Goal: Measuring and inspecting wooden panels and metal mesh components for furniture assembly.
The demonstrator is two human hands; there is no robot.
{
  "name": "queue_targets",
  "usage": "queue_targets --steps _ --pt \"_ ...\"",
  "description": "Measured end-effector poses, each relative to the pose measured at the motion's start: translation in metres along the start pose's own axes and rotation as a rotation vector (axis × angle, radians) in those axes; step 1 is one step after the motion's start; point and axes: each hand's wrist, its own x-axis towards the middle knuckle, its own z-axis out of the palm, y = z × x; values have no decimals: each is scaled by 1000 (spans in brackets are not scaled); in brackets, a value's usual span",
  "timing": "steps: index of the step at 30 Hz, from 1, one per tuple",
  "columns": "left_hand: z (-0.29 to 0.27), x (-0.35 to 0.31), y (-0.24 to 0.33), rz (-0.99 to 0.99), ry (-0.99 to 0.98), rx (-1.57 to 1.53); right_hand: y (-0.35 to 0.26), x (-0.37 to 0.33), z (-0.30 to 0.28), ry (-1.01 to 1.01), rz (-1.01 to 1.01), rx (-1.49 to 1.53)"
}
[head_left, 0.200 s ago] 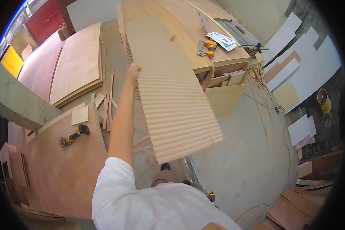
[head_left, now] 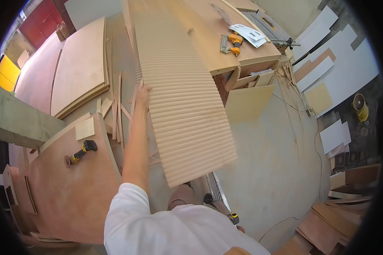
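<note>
The left hand (head_left: 143, 95) grips a fluted panel (head_left: 187, 114) by its left edge, its far end over the worktop's (head_left: 208, 42) left side; best keep it level, flutes clear of the near corner. The right hand (head_left: 241, 229) barely shows; its state cannot be told. Counted: one panel, one nail gun (head_left: 231, 44) by the worktop's near edge, one angle grinder (head_left: 80, 154) near a plywood sheet's (head_left: 68, 195) right edge.

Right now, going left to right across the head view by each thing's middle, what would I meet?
Yellow panel, yellow-and-black power tool, left hand, ribbed panel, orange nail gun, yellow cylindrical object.
</note>
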Motion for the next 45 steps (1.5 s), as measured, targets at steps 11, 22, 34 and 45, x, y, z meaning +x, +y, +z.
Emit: queue_targets --steps 11,22,34,45 --pt "-1 123 103 405 2 1114 5 -21 -41 103 59 -43" --pt "67 -260 -81 -594 -52 58 81 -26 -92 100 -1 2" --pt "47 -238 -118 -225 -61 831 180 10 -113 61 -178 -44" --pt "148 -660 -331 -1136 -596 596 256 -2 -157 119 -319 -145"
